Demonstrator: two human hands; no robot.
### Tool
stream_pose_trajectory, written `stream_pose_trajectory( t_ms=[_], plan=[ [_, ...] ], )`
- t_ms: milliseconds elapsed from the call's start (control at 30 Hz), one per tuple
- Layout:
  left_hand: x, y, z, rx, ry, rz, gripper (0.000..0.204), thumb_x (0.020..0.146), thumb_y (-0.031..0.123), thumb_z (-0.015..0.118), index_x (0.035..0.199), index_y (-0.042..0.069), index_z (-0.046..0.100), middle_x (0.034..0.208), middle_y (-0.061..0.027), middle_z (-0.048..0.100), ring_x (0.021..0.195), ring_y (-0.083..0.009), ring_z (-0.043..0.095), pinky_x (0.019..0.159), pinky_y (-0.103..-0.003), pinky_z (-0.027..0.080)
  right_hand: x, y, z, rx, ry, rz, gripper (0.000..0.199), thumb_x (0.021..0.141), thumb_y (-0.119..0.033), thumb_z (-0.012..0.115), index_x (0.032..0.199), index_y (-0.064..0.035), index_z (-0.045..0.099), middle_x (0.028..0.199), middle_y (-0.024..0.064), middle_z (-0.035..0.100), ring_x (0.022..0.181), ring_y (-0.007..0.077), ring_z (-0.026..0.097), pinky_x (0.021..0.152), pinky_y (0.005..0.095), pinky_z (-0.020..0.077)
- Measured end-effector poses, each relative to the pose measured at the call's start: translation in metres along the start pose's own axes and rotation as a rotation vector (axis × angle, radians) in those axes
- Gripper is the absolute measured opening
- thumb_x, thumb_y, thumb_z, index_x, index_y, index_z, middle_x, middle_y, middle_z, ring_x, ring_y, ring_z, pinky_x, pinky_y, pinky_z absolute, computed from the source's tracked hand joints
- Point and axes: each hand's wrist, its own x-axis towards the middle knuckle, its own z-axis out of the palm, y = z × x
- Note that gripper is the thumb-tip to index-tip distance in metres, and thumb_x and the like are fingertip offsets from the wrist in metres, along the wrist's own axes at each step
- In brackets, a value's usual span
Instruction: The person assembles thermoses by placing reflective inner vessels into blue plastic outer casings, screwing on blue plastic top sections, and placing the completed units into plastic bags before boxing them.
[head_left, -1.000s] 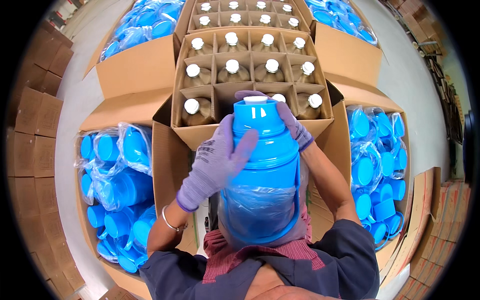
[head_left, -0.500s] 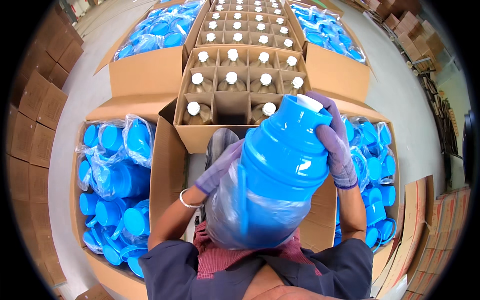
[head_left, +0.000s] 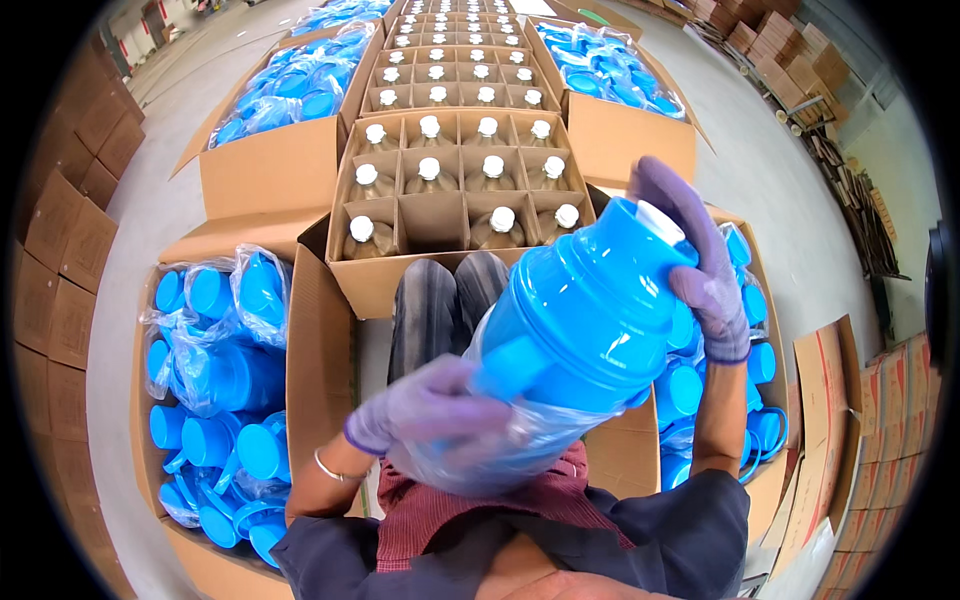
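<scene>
A large blue thermos flask (head_left: 580, 300) leans across my lap, its top toward the upper right. A white stopper (head_left: 660, 222) shows in its neck. A clear plastic bag (head_left: 480, 440) covers its lower part. My right hand (head_left: 715, 285), in a purple glove, curves round the neck, thumb on the rim and fingers over the stopper. My left hand (head_left: 440, 408), gloved too and blurred, grips the flask's lower side by the handle and the bag's edge. The flask's base is hidden by the bag and my left hand.
Ahead, a divided cardboard box (head_left: 450, 262) holds white-capped bottles, with one cell vacant in its near row. Boxes of blue flask parts stand at left (head_left: 215, 480) and right (head_left: 765, 400), with more behind. Stacked cartons (head_left: 70, 260) line the left side.
The flask has tilted further right and shifted that way. My left hand has moved down its side over the bag's edge. My right hand has moved right with the neck, its fingers lifted higher.
</scene>
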Motion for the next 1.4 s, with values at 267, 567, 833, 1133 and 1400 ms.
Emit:
stream_pose_trajectory(
  t_ms=[267,567,833,1133,1400],
  plan=[
    [0.036,-0.006,0.070,1.181,0.069,-0.017,0.032,0.101,0.020,0.056,0.121,-0.005,0.058,0.096,-0.0122,0.069,0.084,-0.0181,0.070,0.076,-0.032,0.055,0.012,-0.021,0.012,-0.662,-0.070,0.270,0.050,0.086,-0.028,0.066,0.131,-0.0049,0.061,0.122,0.0142,0.065,0.115,0.0248,0.061,0.099,0.0339,0.0456],
    [0.040,-0.019,0.060,0.925,0.029,0.197,0.043,0.098,0.021,0.062,0.130,-0.006,0.053,0.116,-0.0139,0.062,0.104,-0.0158,0.064,0.084,-0.027,0.055,0.018,-0.025,0.005,-0.376,-0.249,0.308,0.053,0.083,-0.024,0.066,0.131,-0.0020,0.059,0.127,0.0129,0.060,0.120,0.0224,0.055,0.104,0.0345,0.0406],
    [0.033,-0.044,0.048,1.261,0.174,0.493,0.032,0.098,0.022,0.063,0.119,-0.003,0.062,0.093,-0.0078,0.069,0.076,-0.0059,0.065,0.067,-0.020,0.053,0.024,-0.037,0.017,-0.350,-0.242,0.294,0.054,0.081,-0.027,0.065,0.127,0.0006,0.059,0.123,0.0144,0.063,0.117,0.0256,0.058,0.100,0.0344,0.0442],
    [0.015,-0.027,0.039,0.891,0.291,0.318,0.028,0.099,0.017,0.060,0.119,-0.002,0.062,0.093,-0.0073,0.071,0.079,-0.0148,0.068,0.072,-0.032,0.056,0.026,-0.029,0.007,-0.311,-0.324,0.239,0.055,0.083,-0.029,0.069,0.130,-0.0031,0.059,0.123,0.0108,0.062,0.118,0.0224,0.057,0.103,0.0337,0.0422],
    [0.003,0.011,0.005,0.217,0.180,0.110,0.048,0.092,0.038,0.069,0.110,-0.005,0.056,0.084,-0.0215,0.068,0.079,-0.0326,0.071,0.072,-0.040,0.054,0.032,-0.039,-0.006,-0.434,-0.509,-0.031,0.049,0.083,-0.020,0.061,0.126,0.0035,0.057,0.126,0.0159,0.059,0.118,0.0260,0.057,0.104,0.0361,0.0415]
  ],
)
